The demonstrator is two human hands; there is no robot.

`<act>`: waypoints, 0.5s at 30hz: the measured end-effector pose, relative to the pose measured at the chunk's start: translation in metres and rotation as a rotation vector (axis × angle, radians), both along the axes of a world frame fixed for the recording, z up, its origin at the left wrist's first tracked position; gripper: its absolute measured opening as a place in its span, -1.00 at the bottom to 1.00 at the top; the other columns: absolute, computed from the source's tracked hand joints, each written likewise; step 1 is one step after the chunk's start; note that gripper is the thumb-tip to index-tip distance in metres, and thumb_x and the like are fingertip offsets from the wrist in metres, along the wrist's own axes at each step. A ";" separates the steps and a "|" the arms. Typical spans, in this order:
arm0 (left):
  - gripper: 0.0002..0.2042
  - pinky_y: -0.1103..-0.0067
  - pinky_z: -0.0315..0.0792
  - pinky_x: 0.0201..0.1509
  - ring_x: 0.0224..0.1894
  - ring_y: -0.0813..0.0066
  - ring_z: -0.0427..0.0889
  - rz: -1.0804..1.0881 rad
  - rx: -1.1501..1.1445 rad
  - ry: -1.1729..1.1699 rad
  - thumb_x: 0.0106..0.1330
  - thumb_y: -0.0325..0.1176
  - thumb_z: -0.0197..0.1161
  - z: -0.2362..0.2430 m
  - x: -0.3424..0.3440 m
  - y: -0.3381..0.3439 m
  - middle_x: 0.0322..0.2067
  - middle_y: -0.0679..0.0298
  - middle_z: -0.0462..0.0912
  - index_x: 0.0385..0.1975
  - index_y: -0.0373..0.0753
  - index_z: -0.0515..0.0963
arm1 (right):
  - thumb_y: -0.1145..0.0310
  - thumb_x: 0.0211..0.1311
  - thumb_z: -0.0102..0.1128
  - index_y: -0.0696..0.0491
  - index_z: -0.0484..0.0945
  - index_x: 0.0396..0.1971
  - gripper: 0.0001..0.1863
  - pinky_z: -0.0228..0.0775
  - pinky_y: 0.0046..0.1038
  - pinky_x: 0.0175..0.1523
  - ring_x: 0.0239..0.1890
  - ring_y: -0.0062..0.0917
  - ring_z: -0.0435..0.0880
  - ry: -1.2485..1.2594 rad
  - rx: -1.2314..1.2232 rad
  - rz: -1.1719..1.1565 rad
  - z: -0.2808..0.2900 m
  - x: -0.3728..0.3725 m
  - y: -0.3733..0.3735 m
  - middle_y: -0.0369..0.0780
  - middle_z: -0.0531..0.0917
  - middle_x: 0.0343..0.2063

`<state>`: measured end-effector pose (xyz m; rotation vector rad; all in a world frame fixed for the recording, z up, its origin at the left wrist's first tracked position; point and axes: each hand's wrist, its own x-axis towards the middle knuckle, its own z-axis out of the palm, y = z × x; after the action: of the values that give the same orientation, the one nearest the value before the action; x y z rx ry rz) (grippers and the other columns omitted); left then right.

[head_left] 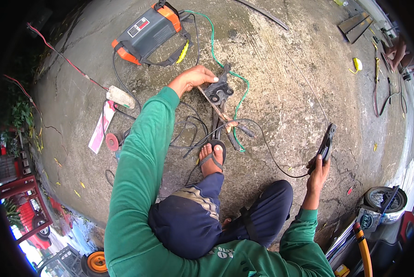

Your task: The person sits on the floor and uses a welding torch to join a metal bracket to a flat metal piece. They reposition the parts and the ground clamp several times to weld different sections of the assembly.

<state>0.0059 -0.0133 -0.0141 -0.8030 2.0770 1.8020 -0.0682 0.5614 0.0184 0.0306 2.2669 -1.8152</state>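
Observation:
My left hand (pixel 194 79) grips a dark metal bracket with holes (pixel 219 90), near the top of a rusty metal bar or tool (pixel 220 111) that slants down across it. Dark-gripped handles (pixel 233 138) lie below, beside my sandaled foot (pixel 211 161). My right hand (pixel 318 168) is closed round a black electrode holder (pixel 327 143), with a long thin welding rod (pixel 308 85) pointing up and left from its jaw. A black cable (pixel 281 164) runs from the holder across the concrete, and a green wire (pixel 246 87) curves beside the bracket.
An orange-black welder (pixel 149 34) stands at upper left. A white cylinder (pixel 119 97), pink-white strip (pixel 98 131) and grinding disc (pixel 112 142) lie left. Metal strips (pixel 354 27), tools and another person's hand (pixel 396 53) are at upper right; wheels (pixel 384 198) sit lower right.

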 end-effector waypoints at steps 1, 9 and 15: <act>-0.76 0.52 0.44 -0.32 -0.37 0.55 0.62 0.004 -0.006 -0.001 0.31 -0.28 0.46 0.000 0.004 0.000 -0.36 0.33 0.74 -0.16 -0.30 0.74 | 0.24 0.55 0.10 0.02 0.36 -0.04 -0.79 0.39 -0.57 -0.45 -0.55 -0.60 0.56 -0.071 -0.121 0.044 0.036 0.012 -0.022 -0.22 0.57 -0.46; -0.75 0.50 0.46 -0.23 -0.33 0.53 0.62 -0.005 0.001 0.042 0.31 -0.26 0.47 -0.003 0.000 0.003 -0.34 0.33 0.74 -0.16 -0.30 0.74 | 0.36 0.46 0.19 0.23 0.36 0.20 -0.57 0.28 -0.63 -0.58 -0.65 -0.69 0.44 -0.169 0.021 0.267 0.152 0.043 0.025 -0.31 0.51 -0.48; -0.77 0.52 0.46 -0.25 -0.32 0.54 0.63 0.005 0.033 0.008 0.33 -0.27 0.44 0.000 0.002 0.002 -0.35 0.33 0.74 -0.18 -0.29 0.74 | 0.27 0.27 0.40 0.13 0.38 0.02 -0.54 0.36 -0.62 -0.50 -0.57 -0.67 0.53 -0.159 0.178 0.292 0.192 0.070 0.067 -0.29 0.56 -0.44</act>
<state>0.0077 -0.0117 -0.0140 -0.7940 2.0461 1.8410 0.0013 0.6287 0.2103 -0.1150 2.1821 -1.4116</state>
